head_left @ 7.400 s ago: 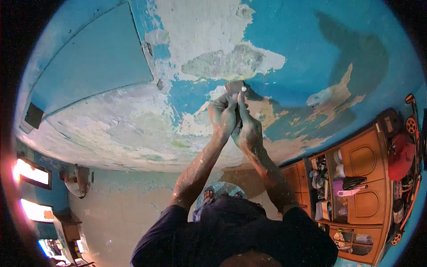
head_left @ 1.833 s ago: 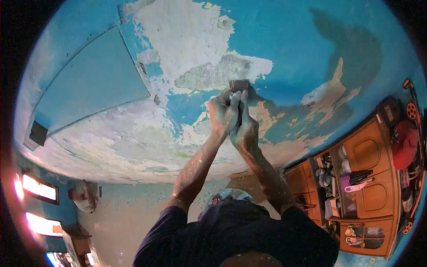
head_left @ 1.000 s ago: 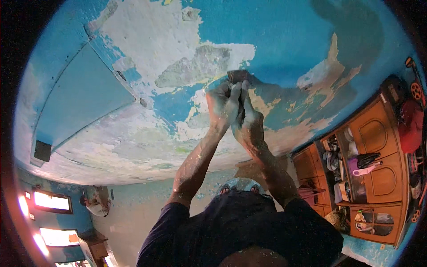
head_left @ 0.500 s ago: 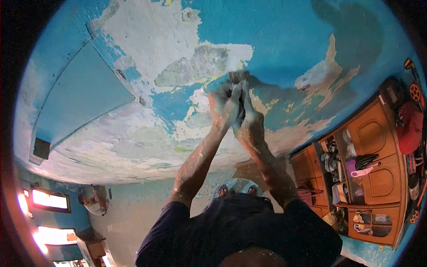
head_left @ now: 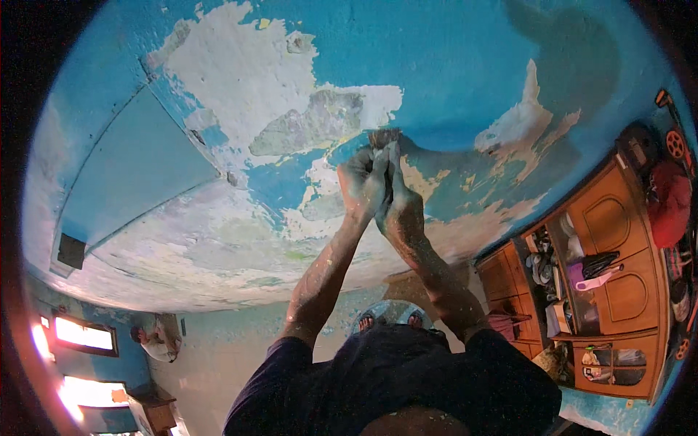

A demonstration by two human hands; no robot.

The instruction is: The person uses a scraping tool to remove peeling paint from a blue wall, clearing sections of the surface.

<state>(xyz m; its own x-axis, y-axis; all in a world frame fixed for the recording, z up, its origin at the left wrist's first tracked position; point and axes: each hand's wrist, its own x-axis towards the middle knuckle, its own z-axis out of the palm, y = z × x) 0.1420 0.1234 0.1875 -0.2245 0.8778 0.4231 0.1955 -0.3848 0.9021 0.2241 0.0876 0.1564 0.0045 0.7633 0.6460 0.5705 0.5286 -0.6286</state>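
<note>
Both of my arms stretch up to a wall (head_left: pixel 451 54) with peeling blue paint. My left hand (head_left: pixel 361 182) and my right hand (head_left: pixel 402 207) are closed together around a scraper, its handle mostly hidden by my fingers. The scraper's broad dull blade (head_left: pixel 384 136) points up at the wall, just under the lower edge of a bare whitish patch (head_left: pixel 382 102). Yellowish flakes of old paint fringe the blue around the tool. Pale specks of paint or dust cover my forearms.
A wooden cabinet (head_left: pixel 614 287) with loose items stands on the right. Below, my sandalled feet rest on a round, flake-strewn surface (head_left: pixel 396 312). Another person (head_left: pixel 158 341) is at far left, near bright windows (head_left: pixel 86 334). A square-edged panel (head_left: pixel 138 160) marks the wall's left.
The view has shifted a little, so the wall and my hands sit slightly lower and farther left. My grip on the scraper looks the same, and the blade is still by the patch's edge.
</note>
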